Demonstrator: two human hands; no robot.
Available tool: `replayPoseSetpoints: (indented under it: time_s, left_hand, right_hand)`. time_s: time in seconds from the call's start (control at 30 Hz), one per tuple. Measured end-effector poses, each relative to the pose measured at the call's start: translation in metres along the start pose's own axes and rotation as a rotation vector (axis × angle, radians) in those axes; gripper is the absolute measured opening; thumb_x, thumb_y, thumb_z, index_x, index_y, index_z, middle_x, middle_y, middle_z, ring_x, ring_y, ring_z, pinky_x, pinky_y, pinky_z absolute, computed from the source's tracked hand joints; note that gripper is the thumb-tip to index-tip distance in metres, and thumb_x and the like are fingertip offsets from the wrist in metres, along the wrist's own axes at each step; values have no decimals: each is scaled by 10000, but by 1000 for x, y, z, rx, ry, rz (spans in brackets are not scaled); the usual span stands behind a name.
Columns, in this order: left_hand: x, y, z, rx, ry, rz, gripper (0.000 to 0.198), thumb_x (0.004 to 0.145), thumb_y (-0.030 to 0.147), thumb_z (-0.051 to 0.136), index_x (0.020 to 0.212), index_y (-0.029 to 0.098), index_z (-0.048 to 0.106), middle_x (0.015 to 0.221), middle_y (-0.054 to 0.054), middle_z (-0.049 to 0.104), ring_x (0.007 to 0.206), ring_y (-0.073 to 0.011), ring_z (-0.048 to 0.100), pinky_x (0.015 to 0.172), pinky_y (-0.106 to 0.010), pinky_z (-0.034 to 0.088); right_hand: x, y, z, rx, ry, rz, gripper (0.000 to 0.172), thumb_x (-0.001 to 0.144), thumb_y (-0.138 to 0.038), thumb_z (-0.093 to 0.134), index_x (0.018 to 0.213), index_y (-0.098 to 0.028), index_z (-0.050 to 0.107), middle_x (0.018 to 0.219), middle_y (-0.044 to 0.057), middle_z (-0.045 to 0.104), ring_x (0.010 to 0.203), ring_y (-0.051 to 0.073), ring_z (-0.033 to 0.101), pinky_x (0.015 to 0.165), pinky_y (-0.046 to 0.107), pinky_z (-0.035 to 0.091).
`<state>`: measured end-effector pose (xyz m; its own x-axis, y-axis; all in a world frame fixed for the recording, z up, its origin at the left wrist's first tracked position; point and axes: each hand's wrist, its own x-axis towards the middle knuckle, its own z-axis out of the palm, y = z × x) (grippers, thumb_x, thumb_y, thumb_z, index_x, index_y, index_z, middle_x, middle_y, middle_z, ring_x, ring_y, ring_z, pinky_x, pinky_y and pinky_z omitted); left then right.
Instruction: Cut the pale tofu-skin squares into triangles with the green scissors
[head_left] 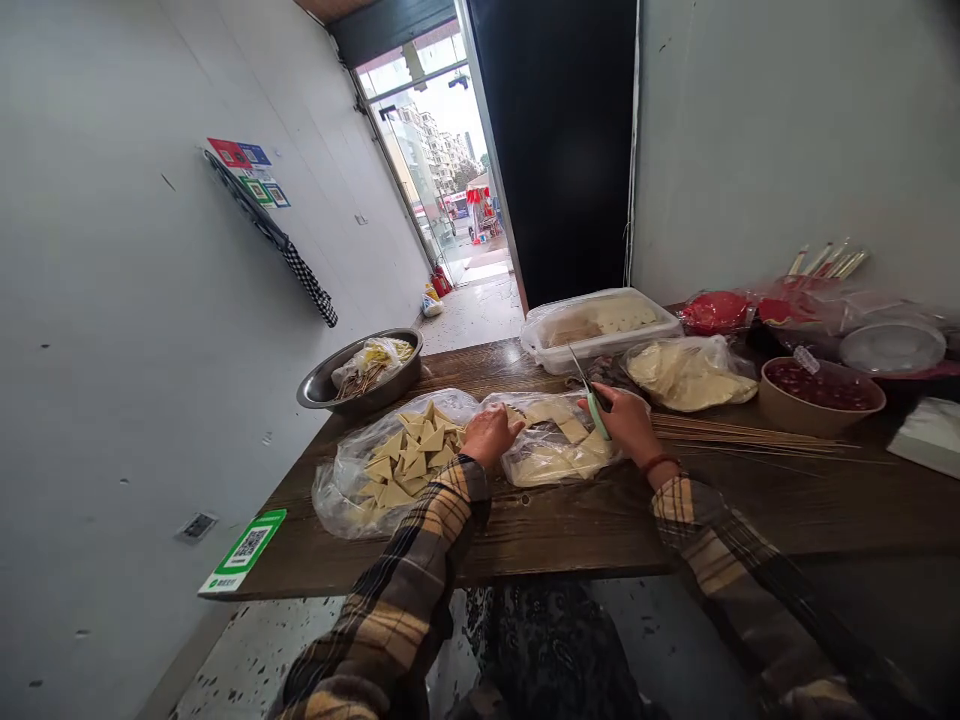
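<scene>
My right hand [628,424] is closed around the green handles of scissors [598,410], whose blades point up and away. My left hand [489,434] is between two piles, its fingers bent together at a pale piece by the right pile's edge; the fingertips' hold is partly hidden. Left of it, cut pale triangles [412,458] are heaped on a clear plastic bag [337,490]. Under and between both hands, larger flat pale pieces [559,462] lie on another clear bag.
On the wooden table [517,540] stand a metal bowl [409,375] of skewered food, a white plastic tray [667,322], a bag of pale sheets [694,375], bamboo skewers [750,434], and a tub of dark red food [817,390]. A QR card [246,550] lies at the left corner.
</scene>
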<state>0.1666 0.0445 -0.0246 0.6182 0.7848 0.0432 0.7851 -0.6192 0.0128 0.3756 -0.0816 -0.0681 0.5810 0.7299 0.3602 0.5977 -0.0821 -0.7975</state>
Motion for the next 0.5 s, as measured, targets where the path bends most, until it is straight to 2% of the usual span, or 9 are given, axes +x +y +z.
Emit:
replayPoseSetpoints:
  time_s: [0.1, 0.27, 0.4, 0.5]
  left_hand:
    - [9, 2, 6, 6, -10, -30, 556, 844, 524, 568, 1193, 92, 573, 1210, -222, 632, 1167, -298, 597, 942, -339, 443]
    - [28, 2, 18, -58, -44, -64, 535, 821, 495, 585, 1162, 83, 596, 1144, -224, 672, 1135, -314, 618, 954, -353, 434]
    - [40, 1, 24, -175, -13, -112, 570, 757, 474, 646, 1168, 83, 592, 1193, -232, 648, 1194, -332, 574, 1005, -373, 399]
    - [45, 0, 24, -319, 20, -141, 536, 682, 429, 709, 1094, 96, 625, 1224, -224, 629, 1231, -335, 536, 992, -355, 408]
  right_hand:
    - [4, 5, 9, -49, 4, -19, 505, 836, -489, 622, 1224, -174, 696, 1139, 158, 735, 1096, 333, 660, 930, 396, 481]
    - [11, 13, 14, -68, 40, -20, 493, 892, -474, 539, 1225, -143, 688, 1151, 169, 729, 1088, 312, 671, 907, 384, 508]
    - [9, 17, 16, -34, 62, -16, 493, 891, -471, 538, 1227, -142, 687, 1126, 166, 739, 1045, 299, 691, 877, 370, 522]
    - [9, 19, 17, 17, 66, -12, 476, 884, -469, 549, 1218, -160, 691, 1120, 152, 744, 1023, 287, 699, 862, 361, 526]
